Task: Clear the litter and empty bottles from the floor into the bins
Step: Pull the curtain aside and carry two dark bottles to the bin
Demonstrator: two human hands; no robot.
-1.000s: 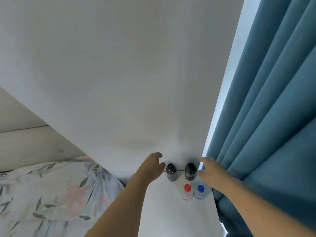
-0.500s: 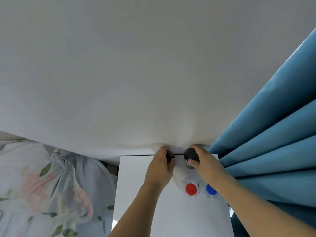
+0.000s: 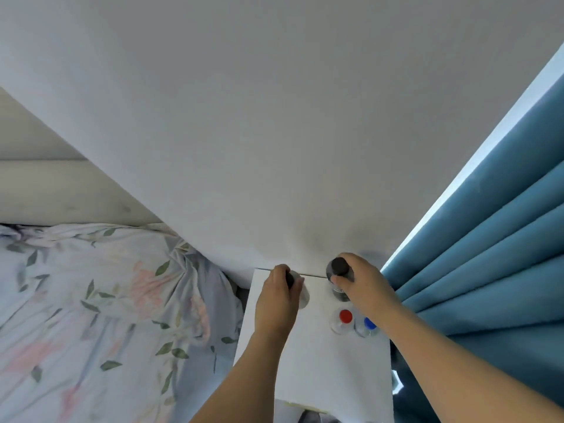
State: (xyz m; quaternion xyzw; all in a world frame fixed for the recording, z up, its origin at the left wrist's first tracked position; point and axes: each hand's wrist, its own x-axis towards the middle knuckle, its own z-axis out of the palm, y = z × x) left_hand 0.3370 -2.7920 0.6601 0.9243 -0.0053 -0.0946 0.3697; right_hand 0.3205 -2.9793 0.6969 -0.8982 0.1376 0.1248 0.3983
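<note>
Two dark-capped bottles stand at the back of a white bedside table (image 3: 317, 361), against the wall. My left hand (image 3: 277, 303) grips the left bottle (image 3: 300, 293) near its neck, hiding most of it. My right hand (image 3: 363, 285) grips the right dark bottle (image 3: 339, 271) just under its black cap. In front of them stand a clear bottle with a red cap (image 3: 345, 317) and a clear bottle with a blue cap (image 3: 369, 324), both untouched.
A bed with a floral cover (image 3: 100, 315) lies left of the table, its pale headboard (image 3: 55, 190) behind it. A blue curtain (image 3: 494, 270) hangs right of the table, close to my right arm. A white wall (image 3: 274, 132) fills the view ahead.
Both hands went from reaching toward the two dark-capped bottles to closing round them. The two bottles now sit further apart, and the view has shifted.
</note>
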